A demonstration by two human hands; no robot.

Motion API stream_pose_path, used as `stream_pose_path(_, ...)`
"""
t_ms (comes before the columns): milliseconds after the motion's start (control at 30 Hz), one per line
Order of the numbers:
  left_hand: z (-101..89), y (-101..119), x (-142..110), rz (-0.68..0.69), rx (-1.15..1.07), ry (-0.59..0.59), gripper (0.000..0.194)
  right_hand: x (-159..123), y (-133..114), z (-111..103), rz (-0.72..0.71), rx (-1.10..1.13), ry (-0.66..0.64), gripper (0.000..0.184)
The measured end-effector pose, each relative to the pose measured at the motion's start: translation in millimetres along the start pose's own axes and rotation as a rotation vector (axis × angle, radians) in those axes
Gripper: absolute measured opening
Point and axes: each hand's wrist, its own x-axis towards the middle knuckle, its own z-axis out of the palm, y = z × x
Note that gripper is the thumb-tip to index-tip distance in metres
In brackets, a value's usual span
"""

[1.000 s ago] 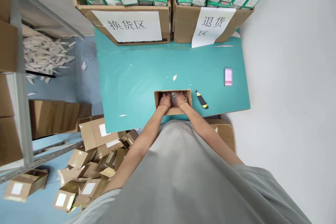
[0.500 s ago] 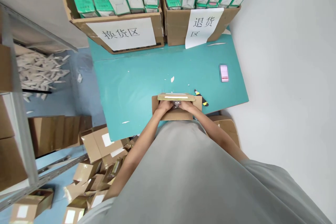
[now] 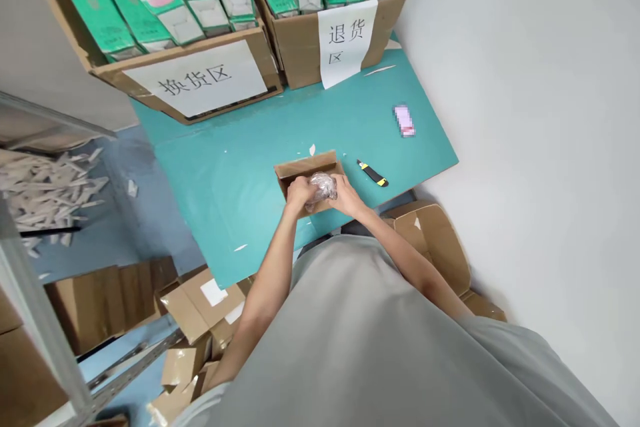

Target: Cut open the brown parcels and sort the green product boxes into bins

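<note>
A bubble-wrapped bundle [image 3: 323, 188], clear and shiny, is at the mouth of an opened cardboard box [image 3: 306, 165] near the table's front edge. My left hand [image 3: 300, 193] is closed on the bundle's left side. From the right, my right hand [image 3: 346, 196] grips the same bundle. What lies inside the plastic cannot be made out. Just right of the box rests a black and yellow utility knife [image 3: 373, 174].
Two large cartons [image 3: 295, 47] of green boxes, with paper signs, stand at the back of the teal table [image 3: 220, 160]. A phone [image 3: 404, 121] lies at right. Cardboard boxes [image 3: 200, 307] are piled on the floor at left; an open carton [image 3: 433, 240] stands at right.
My hands have lifted the plastic-wrapped bundle up from inside the box. The box now sits turned, its raised flap no longer covering the hands. The head view has tilted and shifted.
</note>
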Motion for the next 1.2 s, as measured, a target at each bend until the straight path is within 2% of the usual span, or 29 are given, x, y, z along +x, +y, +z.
stream_pose_path(100, -10.6, 15.7, -17.4, -0.008, 0.075, 0.06, 0.022, -21.1, -12.8, -5.4, -0.068, 0.092, 0.156, 0.091)
stream_pose_path(200, -7.7, 32.9, -40.1, 0.041, -0.048, 0.141, 0.032, -46.5, -21.2, -24.0, -0.174, 0.131, 0.271, 0.105)
stream_pose_path(267, 5.5, 46.1, -52.6, 0.116, -0.182, 0.122, 0.032, -64.9, -21.4, -41.8, -0.177, 0.106, 0.331, 0.099)
stream_pose_path(333, 26.8, 62.2, -61.5, 0.23, -0.325, 0.064, 0.024, -83.8, -15.6, -61.1, -0.11, 0.053, 0.377, 0.08)
stream_pose_path(400, 53.6, 82.1, -67.3, 0.358, -0.431, 0.002, 0.017, -102.7, -2.5, -79.8, -0.007, 0.013, 0.419, 0.064)
stream_pose_path(500, 98.3, 117.7, -74.3, 0.528, -0.486, -0.104, 0.013, -131.2, 29.8, -105.2, 0.107, 0.037, 0.499, 0.055)
stream_pose_path(633, 165.5, 166.8, -84.4, 0.573, -0.48, -0.346, 0.026, -170.8, 87.0, -135.9, 0.246, 0.11, 0.698, 0.048)
stream_pose_path(733, 230.1, 196.7, -91.2, 0.549, -0.487, -0.571, 0.045, -206.2, 132.4, -157.0, 0.402, 0.117, 0.873, 0.049)
stream_pose_path(833, 306.5, 217.5, -98.4, 0.506, -0.485, -0.691, 0.057, -246.7, 176.0, -172.5, 0.541, 0.023, 0.993, 0.047)
stream_pose_path(933, 379.6, 230.8, -108.2, 0.467, -0.422, -0.798, 0.05, -284.0, 217.1, -178.4, 0.683, -0.086, 1.029, 0.045)
stream_pose_path(1000, 417.9, 236.4, -114.2, 0.466, -0.326, -0.874, 0.043, -303.2, 244.4, -177.2, 0.785, -0.122, 0.995, 0.047)
stream_pose_path(1100, 451.5, 238.4, -117.1, 0.479, -0.084, -0.903, 0.056, -323.3, 286.7, -171.8, 0.902, -0.149, 0.894, 0.053)
stream_pose_path(1200, 455.0, 229.4, -109.4, 0.45, 0.149, -0.886, 0.07, -336.2, 327.2, -167.5, 0.975, -0.148, 0.764, 0.058)
